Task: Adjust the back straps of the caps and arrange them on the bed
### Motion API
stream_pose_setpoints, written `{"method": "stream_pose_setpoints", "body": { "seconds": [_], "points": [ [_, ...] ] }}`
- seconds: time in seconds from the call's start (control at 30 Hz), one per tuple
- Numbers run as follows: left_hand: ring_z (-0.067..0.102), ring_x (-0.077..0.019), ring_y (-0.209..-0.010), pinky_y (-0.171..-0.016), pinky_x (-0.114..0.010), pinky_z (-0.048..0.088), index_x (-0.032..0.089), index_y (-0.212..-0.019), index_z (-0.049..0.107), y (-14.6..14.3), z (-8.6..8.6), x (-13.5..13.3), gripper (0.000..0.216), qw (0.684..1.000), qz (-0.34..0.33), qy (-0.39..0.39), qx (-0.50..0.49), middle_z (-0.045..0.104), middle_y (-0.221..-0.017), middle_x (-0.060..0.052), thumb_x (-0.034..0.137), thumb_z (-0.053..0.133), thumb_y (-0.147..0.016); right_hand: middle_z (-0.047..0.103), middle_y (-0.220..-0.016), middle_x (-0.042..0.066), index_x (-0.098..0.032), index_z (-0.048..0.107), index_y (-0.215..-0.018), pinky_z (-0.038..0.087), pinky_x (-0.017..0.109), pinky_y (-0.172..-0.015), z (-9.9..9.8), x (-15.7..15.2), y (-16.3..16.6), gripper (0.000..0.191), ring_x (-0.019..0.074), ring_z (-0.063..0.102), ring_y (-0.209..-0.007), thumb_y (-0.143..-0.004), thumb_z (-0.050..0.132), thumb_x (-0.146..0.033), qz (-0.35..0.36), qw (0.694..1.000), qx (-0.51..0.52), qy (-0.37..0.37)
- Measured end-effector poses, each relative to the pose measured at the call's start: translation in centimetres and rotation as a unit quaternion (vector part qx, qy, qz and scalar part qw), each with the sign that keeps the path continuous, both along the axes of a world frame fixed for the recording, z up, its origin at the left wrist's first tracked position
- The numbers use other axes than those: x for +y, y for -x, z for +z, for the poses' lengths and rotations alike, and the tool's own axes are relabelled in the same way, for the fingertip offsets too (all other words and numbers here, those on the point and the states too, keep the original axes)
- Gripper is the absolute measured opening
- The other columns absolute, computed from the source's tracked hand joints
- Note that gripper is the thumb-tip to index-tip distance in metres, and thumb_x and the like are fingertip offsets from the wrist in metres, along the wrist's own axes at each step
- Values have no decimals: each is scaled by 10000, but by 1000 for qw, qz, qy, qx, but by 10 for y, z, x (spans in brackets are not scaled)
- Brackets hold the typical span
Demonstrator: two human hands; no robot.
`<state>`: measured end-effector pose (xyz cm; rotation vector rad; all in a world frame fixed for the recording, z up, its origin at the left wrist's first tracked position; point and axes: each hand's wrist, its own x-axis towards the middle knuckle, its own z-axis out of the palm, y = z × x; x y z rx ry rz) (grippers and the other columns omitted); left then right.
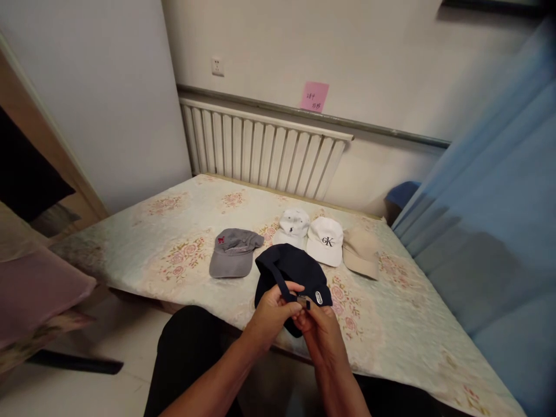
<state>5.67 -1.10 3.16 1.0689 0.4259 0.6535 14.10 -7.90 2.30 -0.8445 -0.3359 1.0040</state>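
A floral cloth [373,333] spreads before a seated person [186,353], a navy cap [304,269] held over its six-o'clock edge, a gray cap [232,265] at the navy's ten o'clock; left hand [270,315] and right hand [324,330] pinch the strap [279,279] at its metal buckle [303,301].

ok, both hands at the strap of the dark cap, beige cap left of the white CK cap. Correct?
Not left: the head view shows the beige cap right of the white CK cap. The left hand and right hand are at the strap of the dark cap, as you say.
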Motion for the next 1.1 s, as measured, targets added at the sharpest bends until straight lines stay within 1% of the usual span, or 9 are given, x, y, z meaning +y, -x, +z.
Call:
{"method": "stream_pose_setpoints", "body": {
  "seconds": [0.17,0.3,0.4,0.5,0.7,0.77,0.83,0.93,1.1],
  "points": [
    [574,-128,-491,-550,-263,458,150,-961,547,-3,-8,0,327,999,-26,-4,-35,616,-576,28,147,662,-654,489,-438,-20,-122,632,-498,342,212,-485,-2,0,-2,270,67,404,-456,-702,740,-261,6,1000,-1,-1],
    [604,-134,-588,-621,-267,478,168,-922,584,-5,-11,1,311,998,28,-50,-7,627,-677,16,154,692,-630,485,-459,-27,-123,620,-505,313,209,-466,1,-1,-1,264,61,382,-452,-684,754,-263,4,1000,19,-3],
    [612,-144,-655,-658,-267,483,169,-934,616,-6,-8,0,320,996,43,-78,13,628,-711,5,163,700,-625,456,-442,-37,-125,593,-469,314,213,-464,5,-1,1,296,59,376,-441,-645,779,-272,2,1000,30,-3],
    [601,-136,-631,-645,-266,481,161,-932,622,-6,-3,-1,301,996,33,-81,17,622,-686,7,179,696,-640,452,-432,-35,-127,584,-460,317,217,-464,8,-2,2,309,62,380,-436,-636,782,-286,2,1000,28,-1],
    [578,-120,-581,-613,-258,471,152,-917,615,-3,4,-2,289,996,33,-83,6,614,-674,8,219,709,-652,490,-463,-14,-140,590,-501,331,231,-487,6,-6,4,333,79,404,-456,-744,693,-343,31,999,5,-19],
    [584,-124,-616,-633,-255,468,154,-911,619,-1,6,-2,271,995,39,-94,6,617,-698,3,210,702,-659,495,-466,-11,-145,576,-507,321,234,-478,4,-12,5,367,84,412,-448,-769,656,-390,43,999,-27,-6],
    [590,-130,-675,-666,-248,463,156,-906,630,1,7,-1,249,992,45,-115,9,622,-743,-6,185,688,-666,503,-481,-19,-153,576,-558,307,230,-468,5,-22,4,341,83,411,-442,-778,637,-407,57,994,-82,34],
    [589,-135,-758,-706,-235,452,161,-909,651,2,5,1,237,987,53,-151,10,632,-830,-22,165,679,-674,519,-511,-36,-168,567,-621,305,216,-473,14,-42,-2,263,76,417,-451,-766,653,-370,67,971,-200,109],
    [590,-139,-761,-707,-233,450,167,-931,664,-1,-1,1,231,979,54,-194,23,649,-847,-31,203,682,-704,546,-564,-35,-189,571,-684,353,217,-481,43,-57,-10,238,92,474,-477,-780,621,-401,-4,923,-347,163]
  ]
}}
